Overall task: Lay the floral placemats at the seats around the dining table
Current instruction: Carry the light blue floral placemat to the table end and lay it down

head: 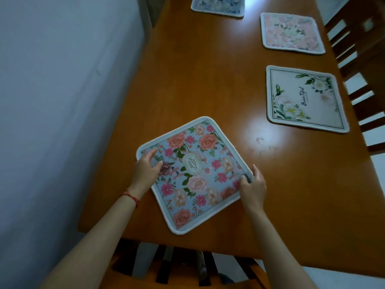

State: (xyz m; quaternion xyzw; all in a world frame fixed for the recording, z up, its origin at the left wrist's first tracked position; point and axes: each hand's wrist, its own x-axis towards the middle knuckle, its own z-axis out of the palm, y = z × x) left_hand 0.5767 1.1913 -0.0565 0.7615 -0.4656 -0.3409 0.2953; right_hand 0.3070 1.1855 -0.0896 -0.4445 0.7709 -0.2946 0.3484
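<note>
wall: pale, plain, filling the left of your view right beside the table's left edge.
left hand: your fingers lie nearly straight on the left corner of the blue mat, pressing on its top; nothing is curled round it. a red thread circles that wrist.
blue mat: this is the one you are handling. it sits on the near end of the table, turned like a diamond, one corner pointing at you and one at the far end. pink and peach roses on pale blue, white border, an oval label in the middle.
near chair: its dark slatted back shows just under the near table edge, below the mat.
table: orange-brown wood, glossy, running from near to far, with a bright glare patch just right of the blue mat.
right hand: your thumb and fingers pinch the right corner of the blue mat at its border.
far mat: bluish floral, at the far end, partly cut off by the top of the view.
pink mat: pale pink flowers, far right, lying flat along the right edge.
cream mat: white flowers, green leaves and a script word, flat on the right side, nearer than the pink mat, well apart from the blue mat.
right chairs: dark slatted backs along the table's right edge beside those two mats.
</note>
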